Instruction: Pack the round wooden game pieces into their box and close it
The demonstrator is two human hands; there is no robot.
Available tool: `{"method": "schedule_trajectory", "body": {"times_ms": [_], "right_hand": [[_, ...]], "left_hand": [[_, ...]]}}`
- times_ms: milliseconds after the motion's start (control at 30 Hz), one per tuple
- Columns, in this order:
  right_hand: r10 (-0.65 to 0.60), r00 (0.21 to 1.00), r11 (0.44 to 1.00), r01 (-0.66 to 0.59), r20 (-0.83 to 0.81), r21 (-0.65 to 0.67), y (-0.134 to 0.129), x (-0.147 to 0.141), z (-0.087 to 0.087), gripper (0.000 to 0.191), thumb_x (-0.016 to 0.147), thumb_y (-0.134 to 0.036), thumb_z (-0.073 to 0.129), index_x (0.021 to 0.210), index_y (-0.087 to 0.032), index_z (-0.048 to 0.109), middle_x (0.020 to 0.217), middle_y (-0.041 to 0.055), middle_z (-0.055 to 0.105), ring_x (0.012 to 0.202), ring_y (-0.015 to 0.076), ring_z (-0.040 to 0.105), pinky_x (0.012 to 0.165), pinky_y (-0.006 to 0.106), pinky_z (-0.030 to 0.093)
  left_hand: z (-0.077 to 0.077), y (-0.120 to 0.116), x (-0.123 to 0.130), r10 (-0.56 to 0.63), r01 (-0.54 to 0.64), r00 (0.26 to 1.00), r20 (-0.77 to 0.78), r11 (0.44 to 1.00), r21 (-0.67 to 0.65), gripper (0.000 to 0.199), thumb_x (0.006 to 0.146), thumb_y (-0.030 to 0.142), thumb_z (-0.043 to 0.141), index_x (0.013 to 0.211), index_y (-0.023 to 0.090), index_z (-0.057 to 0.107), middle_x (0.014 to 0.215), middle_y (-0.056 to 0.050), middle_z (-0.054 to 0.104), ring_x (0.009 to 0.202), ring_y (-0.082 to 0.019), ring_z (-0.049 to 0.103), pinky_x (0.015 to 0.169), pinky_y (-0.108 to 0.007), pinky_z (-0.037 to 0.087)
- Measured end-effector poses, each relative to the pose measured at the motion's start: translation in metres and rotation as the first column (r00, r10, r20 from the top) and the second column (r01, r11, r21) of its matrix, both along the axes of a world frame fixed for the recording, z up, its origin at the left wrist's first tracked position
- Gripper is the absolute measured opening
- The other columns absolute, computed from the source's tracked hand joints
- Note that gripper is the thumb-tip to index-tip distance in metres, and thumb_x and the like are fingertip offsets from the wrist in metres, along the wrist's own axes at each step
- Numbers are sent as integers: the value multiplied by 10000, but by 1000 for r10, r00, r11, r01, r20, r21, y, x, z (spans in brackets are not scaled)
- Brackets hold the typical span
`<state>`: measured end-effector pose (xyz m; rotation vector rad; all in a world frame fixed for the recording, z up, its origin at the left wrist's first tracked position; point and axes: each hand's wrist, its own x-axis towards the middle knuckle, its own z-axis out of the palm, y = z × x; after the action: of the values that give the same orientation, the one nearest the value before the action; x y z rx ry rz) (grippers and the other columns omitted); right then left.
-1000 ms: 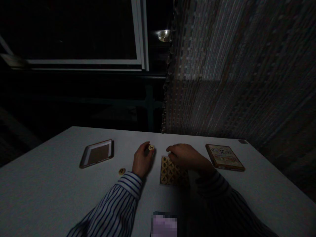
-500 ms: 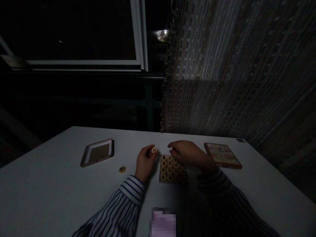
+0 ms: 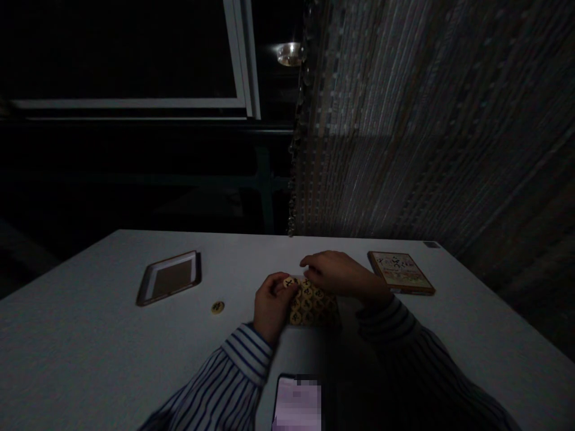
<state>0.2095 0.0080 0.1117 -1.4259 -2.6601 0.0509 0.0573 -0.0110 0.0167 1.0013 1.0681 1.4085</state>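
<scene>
My left hand point(image 3: 273, 305) pinches a round Chinese chess piece point(image 3: 288, 282) between thumb and fingers. It holds this piece at the far left corner of a shallow box filled with rows of Chinese chess pieces point(image 3: 307, 304). My right hand point(image 3: 336, 274) hovers over the box's far right part, its index finger and thumb apart, with nothing visible between them. It hides some of the pieces beneath. A loose Chinese chess piece point(image 3: 217, 307) lies on the white table point(image 3: 179, 359), left of my left hand.
A shallow rimmed tray or lid point(image 3: 142, 290) rests on the table's left. On the right lies a flat printed box or lid point(image 3: 402, 272). A phone point(image 3: 297, 404) is at the near edge. A bead curtain point(image 3: 359, 179) hangs behind the table. The room is dark.
My left hand has moved right and slightly down, bringing its chess piece from beside the box to its far left corner. My right hand stays over the box. The view has shifted slightly.
</scene>
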Motion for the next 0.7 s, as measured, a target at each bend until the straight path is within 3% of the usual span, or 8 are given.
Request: {"method": "schedule_trajectory", "body": {"times_ms": [233,700], "right_hand": [[21,1000,999,-21,1,-47,-1,-3,-3,344,839,-306,372,1112,-217,561,1053,69,632,969,214,564,784,300,392],[62,998,992,-63,-19,-111,-2,-6,-3,318,846,-316,367,1053,-220,587,996,64,643,893,196,577,715,275,385]], "left_hand": [[1,0,-3,19,-18,998,57,1000,-13,289,555,251,720,783,147,578,681,-14,655,615,-133,616,591,-238,481],[-6,1,-3,36,-36,998,-54,999,1,246,626,343,678,760,137,663,747,-59,688,697,-165,633,662,-276,494]]}}
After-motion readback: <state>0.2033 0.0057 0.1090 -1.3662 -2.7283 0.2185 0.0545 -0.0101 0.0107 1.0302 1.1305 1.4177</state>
